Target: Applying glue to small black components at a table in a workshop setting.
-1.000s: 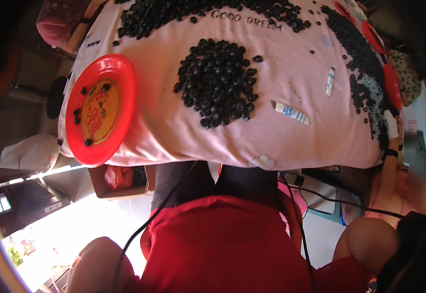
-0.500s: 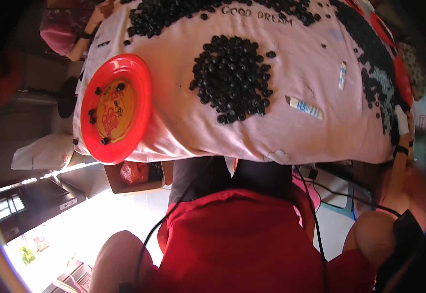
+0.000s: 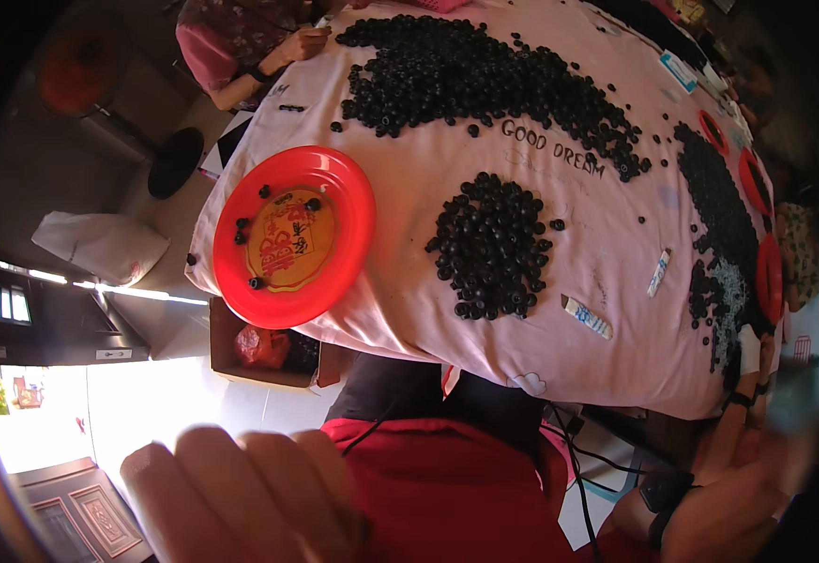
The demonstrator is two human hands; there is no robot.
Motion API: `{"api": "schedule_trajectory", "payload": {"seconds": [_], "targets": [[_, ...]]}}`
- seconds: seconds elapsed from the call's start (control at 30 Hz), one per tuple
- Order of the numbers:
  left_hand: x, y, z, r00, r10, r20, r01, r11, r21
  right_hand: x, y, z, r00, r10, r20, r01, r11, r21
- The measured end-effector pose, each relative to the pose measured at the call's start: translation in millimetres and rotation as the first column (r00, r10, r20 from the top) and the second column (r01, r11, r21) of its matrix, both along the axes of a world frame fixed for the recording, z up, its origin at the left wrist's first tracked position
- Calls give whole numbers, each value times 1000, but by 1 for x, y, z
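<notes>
My left hand is raised at the lower left, fingers curled into a fist; anything inside it is hidden. My right hand, beyond a dark wristwatch, is at the lower right, blurred, and its fingers cannot be made out. Neither hand touches the table. In front of me a round pile of small black bead-like pieces lies on the pink cloth. Left of it stands a red plate with several such black pieces on it. Right of the pile are two short pale paper-wrapped sticks.
A larger heap of black pieces spreads along the far side. Another dark heap lies at the right, beside red plates. Co-workers' hands reach in. A cardboard box stands below the left edge; cables hang by my lap.
The view has shifted, showing more of the far table. My left hand has come up into view as a fist. My right arm has moved, its hand now at the lower right.
</notes>
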State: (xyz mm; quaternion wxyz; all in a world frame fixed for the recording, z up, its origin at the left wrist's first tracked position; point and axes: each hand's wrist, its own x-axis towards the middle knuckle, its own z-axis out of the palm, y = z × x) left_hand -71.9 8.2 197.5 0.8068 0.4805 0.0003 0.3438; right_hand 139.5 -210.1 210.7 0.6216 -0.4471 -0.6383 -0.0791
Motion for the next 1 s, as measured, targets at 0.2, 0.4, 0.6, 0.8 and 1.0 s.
{"api": "schedule_trajectory", "payload": {"seconds": [0.2,0.4,0.6,0.8,1.0], "targets": [[-1,25,20,932,-350,92,268,839,475,-4,2,5,971,241,-8,-241,970,-32],[11,13,17,968,-225,106,172,912,372,6,13,2,972,177,-156,-182,983,-14],[40,-9,-60,958,-108,-266,99,994,-47,42,31,-27,744,21,-668,-32,999,-3],[105,-45,-119,658,-635,-404,581,770,-263,81,75,-81,411,74,-908,-75,996,47],[115,-81,-152,753,-609,-249,517,782,-348,80,98,-117,362,-84,-928,55,996,-69]]}}
